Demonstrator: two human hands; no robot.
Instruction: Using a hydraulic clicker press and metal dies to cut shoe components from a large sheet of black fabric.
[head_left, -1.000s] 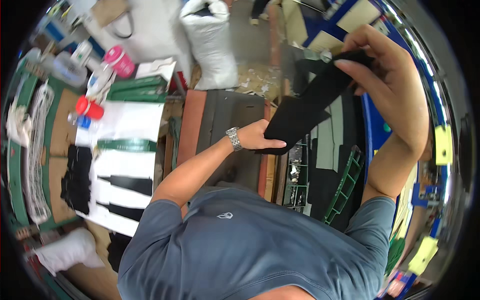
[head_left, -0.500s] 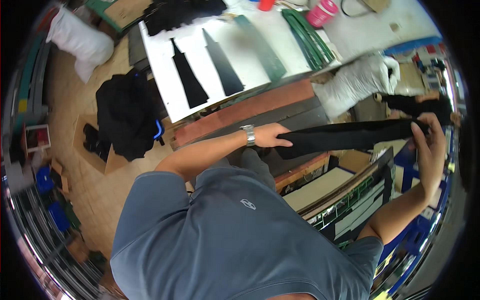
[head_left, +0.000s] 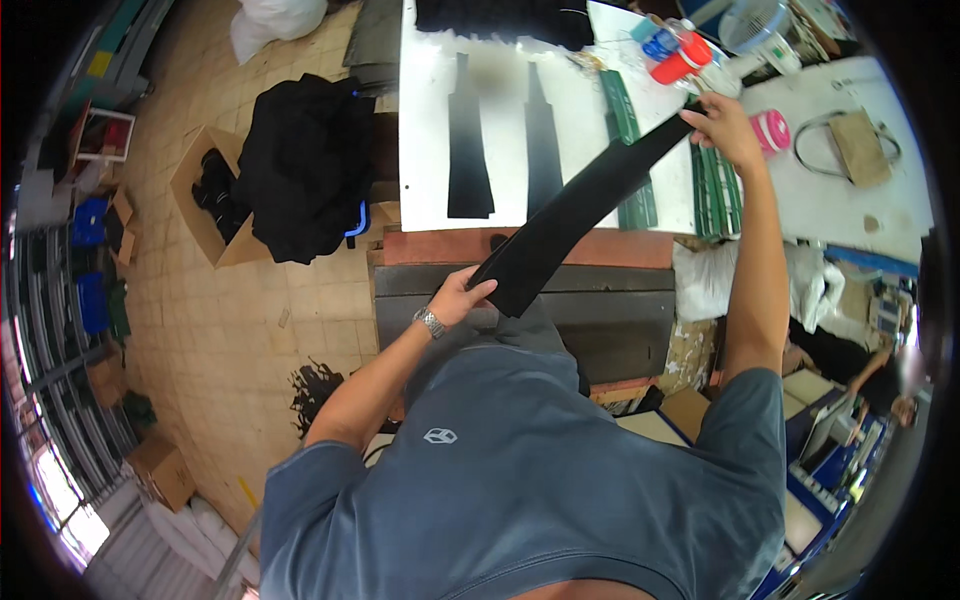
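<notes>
A long black fabric strip (head_left: 590,205) is stretched on a slant between my two hands, wider at the lower left and narrower at the upper right. My left hand (head_left: 463,297), with a metal watch on its wrist, pinches the wide end near my waist. My right hand (head_left: 725,130) grips the narrow end over the white table (head_left: 425,110). Two tapered dark pieces lie flat there: one dark piece (head_left: 469,150) on the left, and another dark piece (head_left: 543,120) partly covered by the strip. Beyond them sits a heap of black fabric (head_left: 505,22).
Green strips (head_left: 715,195) lie near the table's right part, with a red-orange bottle (head_left: 682,62) and a pink container (head_left: 770,132) nearby. A fan (head_left: 755,28) stands behind. At left are a black fabric pile (head_left: 310,165) and a cardboard box (head_left: 190,200). Another person (head_left: 860,365) is at far right.
My view and body have turned right toward the table. My right hand has swung up and forward with the strip's narrow end, so the strip now slants over the table edge.
</notes>
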